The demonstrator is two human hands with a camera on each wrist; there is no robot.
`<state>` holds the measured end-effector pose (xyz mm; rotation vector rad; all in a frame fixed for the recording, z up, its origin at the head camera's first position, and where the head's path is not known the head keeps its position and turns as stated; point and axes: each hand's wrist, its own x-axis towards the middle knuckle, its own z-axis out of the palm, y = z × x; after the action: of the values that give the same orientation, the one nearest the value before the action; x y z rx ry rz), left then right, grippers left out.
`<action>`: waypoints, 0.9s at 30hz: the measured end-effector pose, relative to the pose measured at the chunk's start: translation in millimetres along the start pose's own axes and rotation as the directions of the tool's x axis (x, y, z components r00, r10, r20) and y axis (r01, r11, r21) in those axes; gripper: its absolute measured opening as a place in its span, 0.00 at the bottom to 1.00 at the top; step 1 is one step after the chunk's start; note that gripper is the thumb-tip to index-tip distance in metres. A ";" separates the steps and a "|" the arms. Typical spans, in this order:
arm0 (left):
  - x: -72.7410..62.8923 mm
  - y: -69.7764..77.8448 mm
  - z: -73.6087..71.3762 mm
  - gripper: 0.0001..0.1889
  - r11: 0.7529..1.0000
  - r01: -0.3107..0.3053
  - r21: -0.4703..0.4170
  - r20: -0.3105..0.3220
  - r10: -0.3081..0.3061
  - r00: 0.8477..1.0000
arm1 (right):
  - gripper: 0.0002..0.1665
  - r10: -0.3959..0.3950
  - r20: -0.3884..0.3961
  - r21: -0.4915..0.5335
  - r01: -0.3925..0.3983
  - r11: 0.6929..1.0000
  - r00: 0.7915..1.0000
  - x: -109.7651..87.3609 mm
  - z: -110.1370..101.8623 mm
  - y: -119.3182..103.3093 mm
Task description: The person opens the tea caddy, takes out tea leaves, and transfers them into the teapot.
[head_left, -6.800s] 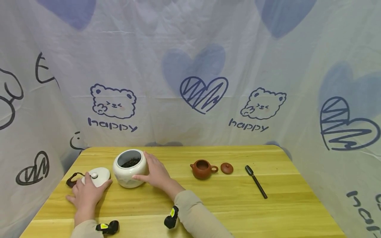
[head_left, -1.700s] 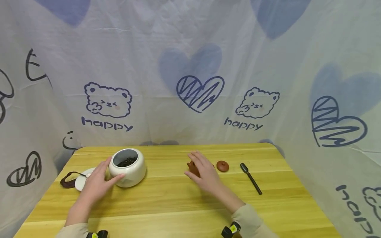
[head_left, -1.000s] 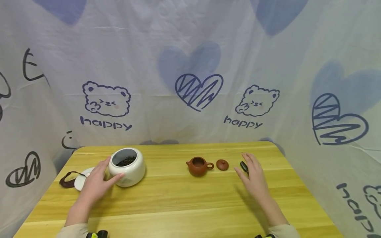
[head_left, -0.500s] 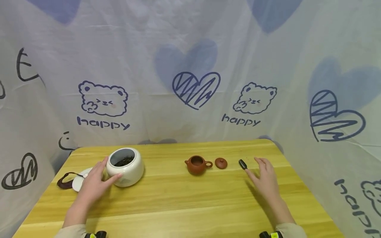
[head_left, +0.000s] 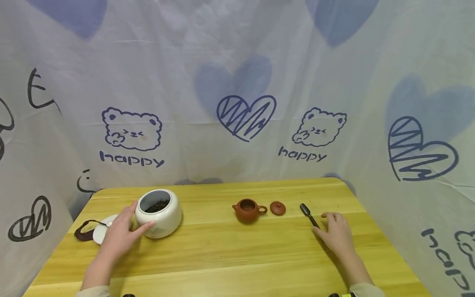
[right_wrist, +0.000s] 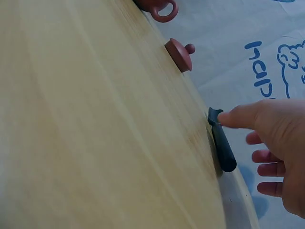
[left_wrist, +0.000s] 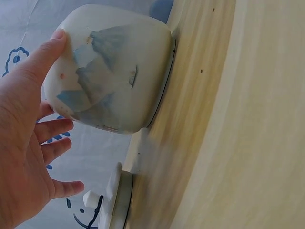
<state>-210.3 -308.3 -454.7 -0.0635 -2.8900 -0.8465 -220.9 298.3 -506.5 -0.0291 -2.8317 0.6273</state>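
Observation:
A white ceramic jar (head_left: 163,222) with dark tea leaves (head_left: 157,206) in it stands at the left of the table. My left hand (head_left: 120,237) rests against its left side, thumb in front and fingers extended; in the left wrist view, several fingers (left_wrist: 57,129) spread out beside the jar's painted wall. At the right lies a black tea scoop (head_left: 306,210), its lower handle hidden behind my right hand (head_left: 338,237). That hand hovers over the handle with fingers loosely bent. In the right wrist view, the thumb overlaps the neck of the scoop (right_wrist: 223,145).
A small brown clay teapot (head_left: 247,211) stands lidless right of centre. Its round lid (head_left: 278,208) lies between it and the scoop. The jar's white lid (head_left: 101,233), with a dark cord and tassel (head_left: 84,234), lies behind my left hand. A printed curtain (head_left: 193,144) hangs behind the table.
My left hand has gone from the white lid to the jar. My right hand has left the jar, passed over the teapot, and come down along the scoop's handle.

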 end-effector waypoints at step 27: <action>-4.6 -1.7 3.7 0.52 0.999 -0.025 -0.034 -0.036 0.024 0.999 | 0.13 0.061 0.082 -0.114 -0.052 0.992 0.995 -4.5 -3.8 1.0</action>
<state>-206.3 -307.8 -459.4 -0.0860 -2.8353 -0.8847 -215.7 300.5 -504.5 -0.1048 -2.9557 0.4914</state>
